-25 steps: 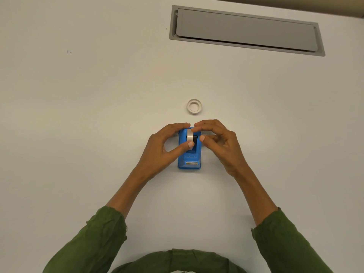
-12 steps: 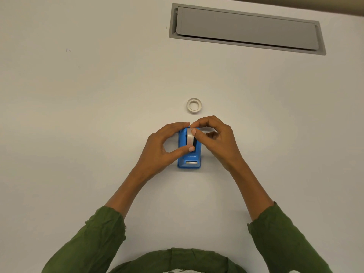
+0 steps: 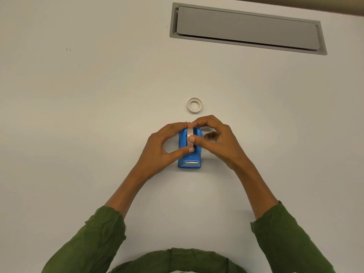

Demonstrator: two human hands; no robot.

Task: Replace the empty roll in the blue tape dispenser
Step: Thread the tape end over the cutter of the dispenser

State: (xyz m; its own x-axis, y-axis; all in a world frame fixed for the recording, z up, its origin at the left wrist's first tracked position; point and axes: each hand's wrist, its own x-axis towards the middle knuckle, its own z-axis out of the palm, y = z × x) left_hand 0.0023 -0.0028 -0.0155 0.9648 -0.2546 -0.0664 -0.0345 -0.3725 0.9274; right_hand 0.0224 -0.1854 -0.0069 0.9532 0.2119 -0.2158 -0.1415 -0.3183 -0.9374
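Blue tape dispenser (image 3: 190, 154) standing mid-table (image 3: 78, 134), tape roll (image 3: 189, 134) sitting upright in its cradle. Empty core (image 3: 194, 105) lying flat just beyond; grey cable hatch (image 3: 247, 28) further off. Left hand (image 3: 163, 148) pinching roll front and back; right hand (image 3: 214, 140) pinching roll's top edge. Fingers hiding roll's hub.

I can read no lettering, brand, number or sign anywhere here. The small blue plastic tape dispenser (image 3: 189, 154) between my fingers shows no readable label, and neither does the pale ring-shaped tape core (image 3: 194, 105) lying on the white tabletop (image 3: 78, 115) beyond it.
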